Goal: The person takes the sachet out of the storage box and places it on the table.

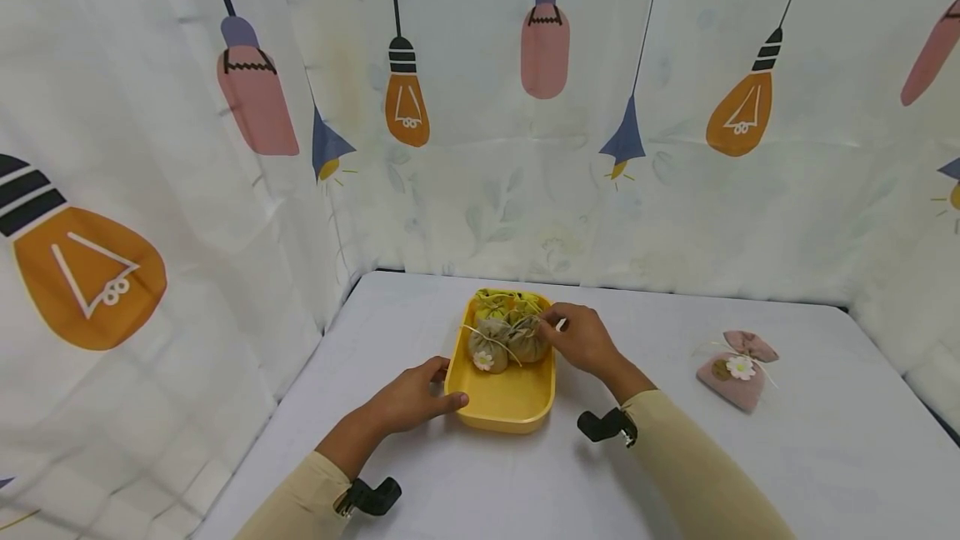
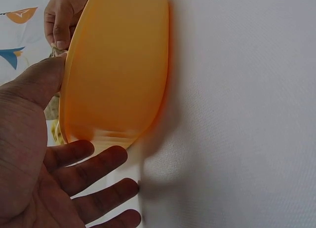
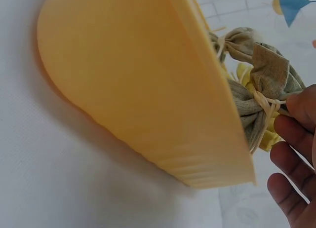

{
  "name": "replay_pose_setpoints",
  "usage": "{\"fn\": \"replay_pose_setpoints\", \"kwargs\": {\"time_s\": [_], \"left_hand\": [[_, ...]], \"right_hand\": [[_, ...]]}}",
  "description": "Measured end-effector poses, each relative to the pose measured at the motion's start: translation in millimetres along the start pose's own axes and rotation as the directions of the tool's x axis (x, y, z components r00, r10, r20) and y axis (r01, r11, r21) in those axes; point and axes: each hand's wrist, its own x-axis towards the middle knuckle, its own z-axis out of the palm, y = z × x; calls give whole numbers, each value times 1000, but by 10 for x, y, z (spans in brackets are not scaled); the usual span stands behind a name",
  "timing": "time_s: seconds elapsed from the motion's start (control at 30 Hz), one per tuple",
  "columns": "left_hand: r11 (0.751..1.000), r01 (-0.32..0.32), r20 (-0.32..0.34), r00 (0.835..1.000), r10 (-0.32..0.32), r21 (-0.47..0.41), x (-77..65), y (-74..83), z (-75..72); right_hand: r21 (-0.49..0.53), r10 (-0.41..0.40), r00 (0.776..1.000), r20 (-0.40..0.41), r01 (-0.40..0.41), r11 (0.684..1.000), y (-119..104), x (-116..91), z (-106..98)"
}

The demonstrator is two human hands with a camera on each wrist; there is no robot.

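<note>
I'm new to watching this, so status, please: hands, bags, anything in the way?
Left hand touching yellow tray. Right hand pinching grey-brown bag in it. Pink bag apart on table. Nothing visibly in the way.

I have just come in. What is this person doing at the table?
A person's left hand rests its thumb on the rim of a yellow tray. The right hand pinches a beige pouch near its tied neck, at the tray. Beside it is a pouch with a white flower, with yellow cloth behind them. A pink pouch lies on the white table, to the right of the tray.
</note>
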Motion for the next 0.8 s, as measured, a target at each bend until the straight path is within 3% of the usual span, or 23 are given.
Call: {"fn": "replay_pose_setpoints", "kwargs": {"time_s": [0.4, 0.8], "left_hand": [[1000, 1, 0, 1000, -1, -9, -4, 7, -7], [1000, 11, 1, 1000, -11, 1, -19, 19, -1]], "right_hand": [[32, -5, 997, -76, 7, 999, -70, -14, -203], [33, -59, 989, -137, 64, 997, -89, -77, -455]]}}
